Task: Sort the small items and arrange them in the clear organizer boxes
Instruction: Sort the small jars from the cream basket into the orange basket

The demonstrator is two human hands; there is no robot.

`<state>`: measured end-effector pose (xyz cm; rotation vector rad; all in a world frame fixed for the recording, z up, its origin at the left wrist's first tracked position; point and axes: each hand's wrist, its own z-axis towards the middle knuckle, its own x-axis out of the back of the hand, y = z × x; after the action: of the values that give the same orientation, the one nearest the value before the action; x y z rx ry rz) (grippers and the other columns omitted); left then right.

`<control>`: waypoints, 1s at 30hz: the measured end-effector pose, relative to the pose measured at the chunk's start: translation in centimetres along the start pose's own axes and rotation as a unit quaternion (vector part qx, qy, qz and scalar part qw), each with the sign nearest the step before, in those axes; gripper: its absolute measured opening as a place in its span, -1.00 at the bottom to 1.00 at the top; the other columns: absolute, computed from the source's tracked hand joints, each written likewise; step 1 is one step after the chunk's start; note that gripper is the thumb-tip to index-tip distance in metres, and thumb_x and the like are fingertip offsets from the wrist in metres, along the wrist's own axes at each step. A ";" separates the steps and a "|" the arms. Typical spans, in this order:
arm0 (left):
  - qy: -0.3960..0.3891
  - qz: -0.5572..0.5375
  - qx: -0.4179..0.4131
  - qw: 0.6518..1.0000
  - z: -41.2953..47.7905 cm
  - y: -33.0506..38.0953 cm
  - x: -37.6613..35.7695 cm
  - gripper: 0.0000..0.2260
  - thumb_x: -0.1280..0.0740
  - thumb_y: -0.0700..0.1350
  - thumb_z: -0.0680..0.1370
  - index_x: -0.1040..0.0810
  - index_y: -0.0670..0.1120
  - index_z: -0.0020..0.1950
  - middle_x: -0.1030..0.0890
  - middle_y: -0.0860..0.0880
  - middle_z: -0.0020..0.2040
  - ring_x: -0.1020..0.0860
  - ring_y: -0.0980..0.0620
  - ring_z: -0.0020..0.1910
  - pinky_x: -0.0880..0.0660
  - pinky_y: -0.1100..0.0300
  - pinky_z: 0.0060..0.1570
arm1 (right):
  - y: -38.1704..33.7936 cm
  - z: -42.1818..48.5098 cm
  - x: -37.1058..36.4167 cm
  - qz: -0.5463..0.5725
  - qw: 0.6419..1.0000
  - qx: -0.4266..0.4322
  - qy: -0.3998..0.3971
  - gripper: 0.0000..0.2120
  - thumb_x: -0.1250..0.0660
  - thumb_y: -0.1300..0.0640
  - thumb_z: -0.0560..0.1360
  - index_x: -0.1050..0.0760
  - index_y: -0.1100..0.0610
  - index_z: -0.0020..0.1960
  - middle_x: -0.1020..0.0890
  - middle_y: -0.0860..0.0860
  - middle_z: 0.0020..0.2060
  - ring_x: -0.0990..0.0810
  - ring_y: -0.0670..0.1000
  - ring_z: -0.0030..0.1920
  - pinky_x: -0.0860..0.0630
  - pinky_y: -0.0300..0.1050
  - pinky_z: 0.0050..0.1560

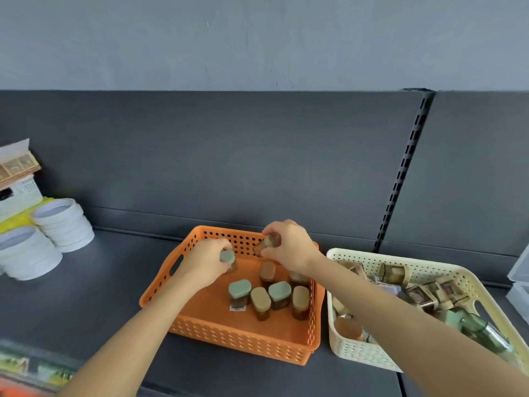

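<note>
Orange plastic: the perforated basket [229,339] stands at lower centre of the frame on a dark shelf [114,282], its right wall just beside a cream basket [357,353]. A stretch of shelf lies between the orange basket and the stacked white tins [63,224] at the left edge, and bare orange floor shows along the basket's near side.

My left hand [204,263] curls around a green-lidded jar [227,257] over the basket's left half. My right hand [289,247] pinches a tan-lidded jar [267,244], tilted, by the back wall. Below and between both hands, a cluster of standing jars [269,296] fills the basket's right half, green and tan lids mixed. One of them is partly hidden under my right wrist.

My right forearm crosses the cream basket and covers part of its load of small wrapped packets [423,293] and a green bottle [481,330]. Clear organizer boxes [519,276] are cut off at the right edge. The items at far left and lower left are blurred beyond telling.
</note>
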<state>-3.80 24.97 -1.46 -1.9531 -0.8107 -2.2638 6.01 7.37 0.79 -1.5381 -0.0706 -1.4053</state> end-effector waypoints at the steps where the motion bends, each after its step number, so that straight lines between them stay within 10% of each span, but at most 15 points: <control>1: -0.019 0.010 0.001 1.000 0.1 -0.3 -0.2 -0.77 -0.37 -0.15 0.51 -0.54 0.01 0.16 -0.60 0.03 0.09 -0.58 0.02 -0.03 -0.55 0.11 -0.13 | -0.3 0.4 -0.7 -0.009 1.000 0.004 -0.015 -0.60 -0.45 0.14 0.41 -0.47 0.10 0.23 -0.51 0.02 0.02 -0.49 0.01 0.06 -0.38 -0.21 -0.03; 10: -0.069 0.016 0.017 0.997 0.5 -1.7 -0.4 -0.43 -0.45 -0.03 0.43 -0.38 -0.01 0.41 -0.50 -0.02 0.31 -0.49 0.00 0.24 -0.53 0.07 0.09 | -1.0 2.4 -6.4 -0.119 0.985 -0.056 -0.110 -0.54 -0.47 0.07 0.40 -0.39 0.12 0.22 -0.56 0.06 0.07 -0.54 0.12 0.08 -0.45 0.11 0.19; 20: -0.035 -0.091 -0.078 0.992 -1.2 2.5 0.9 -0.42 -0.47 0.02 0.42 -0.37 0.08 0.40 -0.48 0.08 0.30 -0.46 0.14 0.23 -0.44 0.18 0.20 | 1.0 -0.7 0.6 -0.069 0.998 -0.002 -0.009 -0.58 -0.43 0.14 0.43 -0.46 0.11 0.26 -0.54 0.05 0.10 -0.53 0.02 0.07 -0.43 -0.23 -0.01; 30: -0.056 -0.111 -0.180 0.976 -1.1 10.4 -1.8 -0.49 -0.43 0.06 0.44 -0.41 0.09 0.36 -0.50 0.11 0.27 -0.47 0.16 0.20 -0.46 0.19 0.17 | 9.4 -7.8 8.1 -0.143 0.982 -0.126 0.012 -0.62 -0.36 0.07 0.49 -0.47 0.07 0.30 -0.52 0.00 0.24 -0.49 -0.01 0.21 -0.37 -0.23 0.16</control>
<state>-0.68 15.02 0.49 -2.2623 -0.6990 -2.6056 8.93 -6.95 -0.08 -1.7709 -0.1050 -1.7126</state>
